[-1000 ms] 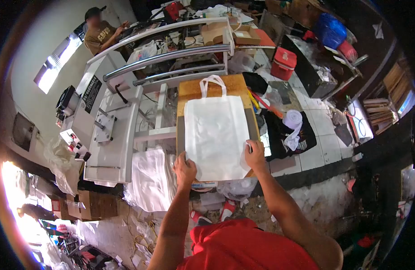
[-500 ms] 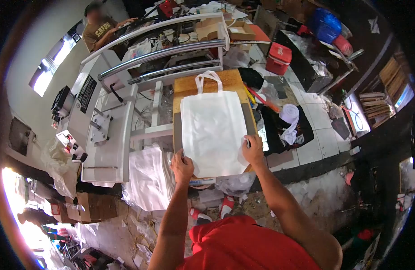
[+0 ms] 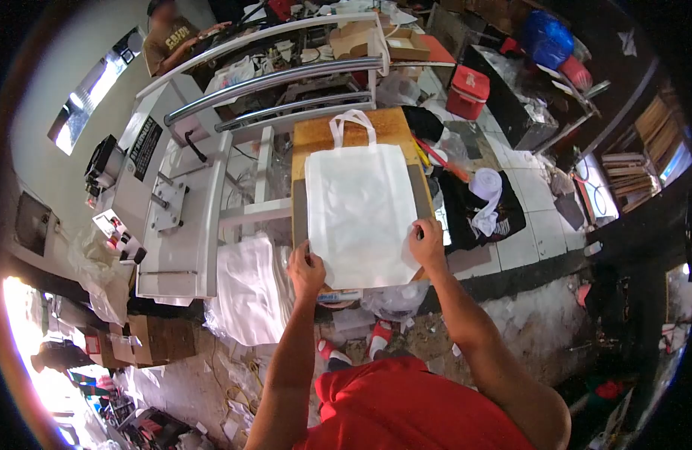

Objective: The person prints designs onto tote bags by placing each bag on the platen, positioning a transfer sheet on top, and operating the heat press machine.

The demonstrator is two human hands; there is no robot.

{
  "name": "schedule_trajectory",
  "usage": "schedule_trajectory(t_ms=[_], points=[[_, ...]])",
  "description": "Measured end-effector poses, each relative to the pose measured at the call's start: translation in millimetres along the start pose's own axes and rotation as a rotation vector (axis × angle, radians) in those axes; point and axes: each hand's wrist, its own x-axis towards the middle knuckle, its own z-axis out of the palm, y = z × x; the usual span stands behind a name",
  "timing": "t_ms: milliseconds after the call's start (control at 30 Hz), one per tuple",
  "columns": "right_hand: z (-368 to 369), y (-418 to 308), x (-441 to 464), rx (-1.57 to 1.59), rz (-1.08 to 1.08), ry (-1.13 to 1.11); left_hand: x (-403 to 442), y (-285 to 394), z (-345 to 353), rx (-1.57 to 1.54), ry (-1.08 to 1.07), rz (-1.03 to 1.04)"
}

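A white cloth tote bag (image 3: 361,210) lies flat on a wooden board (image 3: 391,122), its two handles pointing away from me. My left hand (image 3: 306,271) is at the bag's lower left edge, fingers curled in against it. On the opposite side, my right hand (image 3: 428,245) has its fingers bent round the lower right edge. Both hands seem to pinch the bag's edges, though the fingertips are partly hidden. A stack of white bags (image 3: 248,289) in clear plastic lies left of my left hand.
A white press-like machine frame (image 3: 177,247) with metal rollers (image 3: 278,86) stands left and behind. To the right are a black cloth (image 3: 466,217), a white roll (image 3: 484,187) and a red cooler (image 3: 467,94). Another person (image 3: 169,45) is at the far left.
My view has shifted slightly, so the surroundings sit a little differently. Both hands remain at the lower side edges of the bag, which lies flat as before.
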Motion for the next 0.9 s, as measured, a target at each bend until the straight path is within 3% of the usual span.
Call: schedule_trajectory(t_ms=[367,433,567,633,700,767,833,867,900], points=[[-1,3,-1,-0.028,-0.035,-0.025,3,-4,-10,-0.160,0.035,0.081],[-6,8,-5,-0.016,0.030,0.149,-3,-13,-20,-0.214,0.033,0.078],[-39,44,-61,0.030,0.558,0.331,-55,-49,-66,-0.350,0.105,-0.036],[-45,64,-127,-0.234,0.778,0.349,-97,-93,-85,-0.375,0.043,-0.102],[-30,59,-198,-0.113,0.882,0.163,-144,-131,-111,-0.283,-0.043,-0.125],[16,23,-251,-0.235,0.720,-0.270,-180,-164,-133,-0.189,-0.116,-0.147],[71,-31,-254,-0.100,0.665,-0.608,-222,-196,-148,-0.162,-0.336,-0.378],[104,-50,-251,-0.120,0.566,-0.664,-244,-217,-153,-0.057,-0.322,-0.270],[138,-61,-247,-0.135,0.465,-0.712,-263,-228,-162,-0.050,-0.321,-0.295]])
